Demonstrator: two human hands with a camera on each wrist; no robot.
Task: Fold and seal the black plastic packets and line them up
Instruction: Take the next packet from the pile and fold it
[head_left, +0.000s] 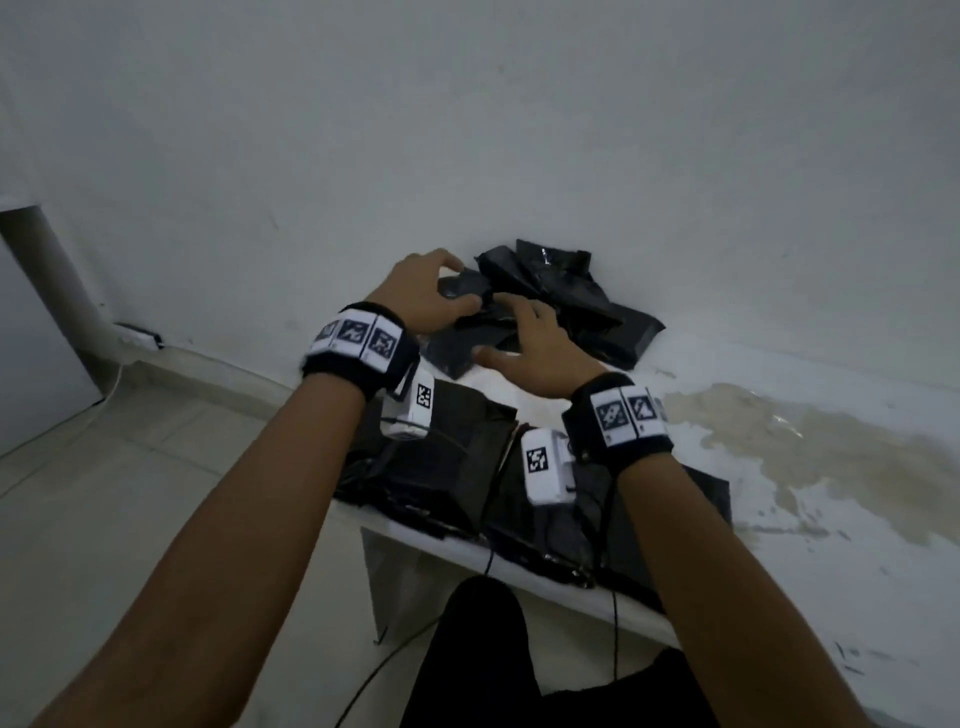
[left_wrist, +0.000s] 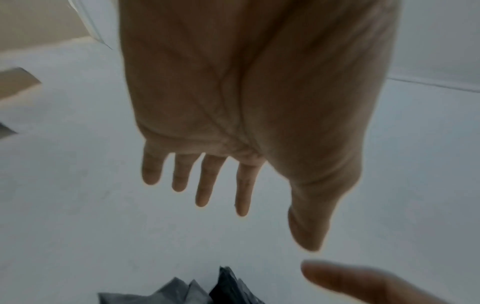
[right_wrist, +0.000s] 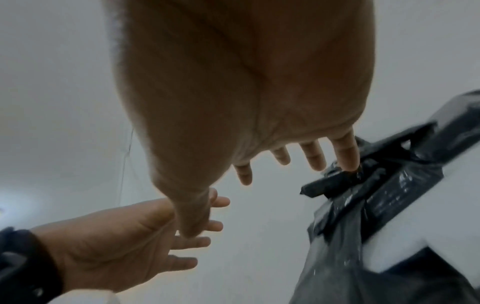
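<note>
A loose pile of crumpled black plastic packets (head_left: 566, 296) lies at the far side of the white table (head_left: 779, 364), against the wall. My left hand (head_left: 447, 283) hovers over the pile's left end, fingers (left_wrist: 202, 185) straight and spread, holding nothing. My right hand (head_left: 504, 327) reaches in beside it, also open. In the right wrist view its little finger (right_wrist: 345, 156) touches a glossy black packet (right_wrist: 389, 185), and the open left hand (right_wrist: 124, 236) shows at the lower left. Packet corners (left_wrist: 207, 292) peek in under the left hand.
Two flat stacks of black packets (head_left: 447, 462) (head_left: 696, 499) lie under my wrists at the table's near edge. A brown stain (head_left: 831, 452) marks the table on the right. The wall stands just behind the pile. A power strip (head_left: 137, 335) lies on the floor, left.
</note>
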